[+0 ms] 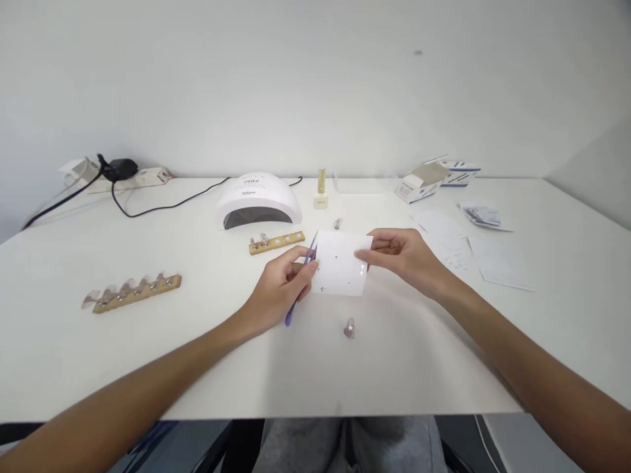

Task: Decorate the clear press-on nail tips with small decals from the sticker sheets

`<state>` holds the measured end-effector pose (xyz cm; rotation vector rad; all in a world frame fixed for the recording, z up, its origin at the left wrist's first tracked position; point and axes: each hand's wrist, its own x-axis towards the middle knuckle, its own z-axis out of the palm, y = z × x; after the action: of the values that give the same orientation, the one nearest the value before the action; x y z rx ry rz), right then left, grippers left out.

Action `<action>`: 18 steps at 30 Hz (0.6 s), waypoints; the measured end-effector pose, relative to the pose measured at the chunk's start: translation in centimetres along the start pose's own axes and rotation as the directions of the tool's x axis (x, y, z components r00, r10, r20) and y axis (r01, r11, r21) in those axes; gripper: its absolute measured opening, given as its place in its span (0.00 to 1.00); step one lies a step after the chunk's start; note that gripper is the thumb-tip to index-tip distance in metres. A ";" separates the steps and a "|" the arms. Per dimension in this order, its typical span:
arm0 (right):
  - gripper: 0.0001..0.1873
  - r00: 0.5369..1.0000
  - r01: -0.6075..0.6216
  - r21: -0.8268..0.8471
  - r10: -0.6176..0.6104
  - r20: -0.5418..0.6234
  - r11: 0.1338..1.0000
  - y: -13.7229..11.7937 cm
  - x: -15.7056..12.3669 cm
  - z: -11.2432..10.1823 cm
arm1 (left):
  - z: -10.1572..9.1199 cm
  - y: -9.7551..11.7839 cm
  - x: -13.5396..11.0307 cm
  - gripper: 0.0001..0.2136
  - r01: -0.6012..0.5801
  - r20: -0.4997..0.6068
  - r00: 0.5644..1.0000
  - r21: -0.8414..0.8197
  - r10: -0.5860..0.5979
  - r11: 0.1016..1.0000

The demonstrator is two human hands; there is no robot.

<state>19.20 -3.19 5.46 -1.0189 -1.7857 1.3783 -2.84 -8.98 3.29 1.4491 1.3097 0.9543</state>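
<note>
Between my hands is a white sticker sheet (340, 276) with a few small marks, raised above the table. My right hand (399, 256) pinches its right edge between thumb and fingers. My left hand (283, 286) is closed around purple tweezers (290, 314), which slant upward past the sheet's left edge; the left thumb also rests at that edge. Below the sheet, a pinkish false nail (350, 329) with a white star lies on the table. Another small nail (338, 224) lies beyond the sheet.
A white nail lamp (259, 197) stands at the back, its cable running left to a power strip (152, 177). Two wooden nail stands (138, 293) (276, 242) hold nails. A polish bottle (321, 197), a clear tray (362, 187), an opened box (421, 182) and loose sheets (497, 263) are farther off.
</note>
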 end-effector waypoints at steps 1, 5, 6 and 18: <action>0.10 1.000 -0.006 0.021 0.006 0.007 1.000 0.1 -0.1 0.2 | 0.1 0.0 0.0 0.12 0.011 0.011 1.000 0.007 -0.011 1.000; 0.08 0.999 -0.038 0.036 0.038 0.014 0.999 0.6 -0.3 0.7 | 0.1 -0.1 0.1 0.12 0.044 0.033 0.998 0.010 -0.045 0.999; 0.09 0.999 -0.049 0.034 0.048 0.006 0.998 0.8 -0.4 0.8 | 0.1 -0.2 0.1 0.11 0.048 0.040 0.998 0.003 -0.048 0.999; 0.08 0.980 -0.197 0.131 0.198 0.007 0.972 1.4 -0.9 3.1 | 0.7 -0.4 -0.3 0.10 0.038 0.045 0.998 -0.039 -0.036 0.999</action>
<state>17.21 -5.18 3.33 -1.1528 -1.5999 1.5891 -2.31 -9.33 2.77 1.4034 1.2736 0.9143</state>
